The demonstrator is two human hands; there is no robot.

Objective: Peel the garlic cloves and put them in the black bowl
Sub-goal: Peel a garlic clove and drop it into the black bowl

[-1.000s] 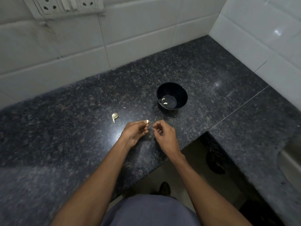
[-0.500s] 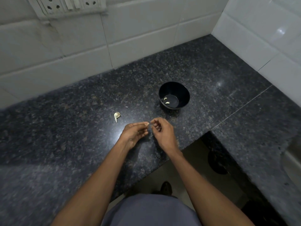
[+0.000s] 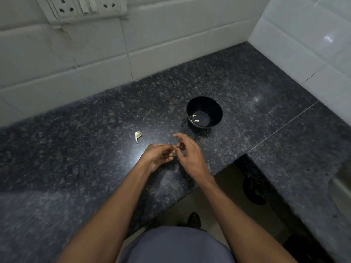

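A small black bowl [image 3: 216, 109] stands on the dark granite counter and holds two peeled pale cloves [image 3: 195, 118]. One unpeeled garlic clove [image 3: 137, 135] lies on the counter to the left of the bowl. My left hand [image 3: 158, 155] and my right hand [image 3: 188, 152] meet just in front of the bowl, fingers curled. Between their fingertips they pinch a small garlic clove [image 3: 175, 147], mostly hidden by the fingers.
The granite counter [image 3: 85, 149] runs along a white tiled wall with a socket panel [image 3: 83, 6] at top left. A second counter section [image 3: 303, 158] lies to the right. The counter edge drops to the floor near my body, where a shoe [image 3: 194, 219] shows.
My hands have come closer together; the right fingertips now touch the clove held by the left hand. The clove shows less than before.
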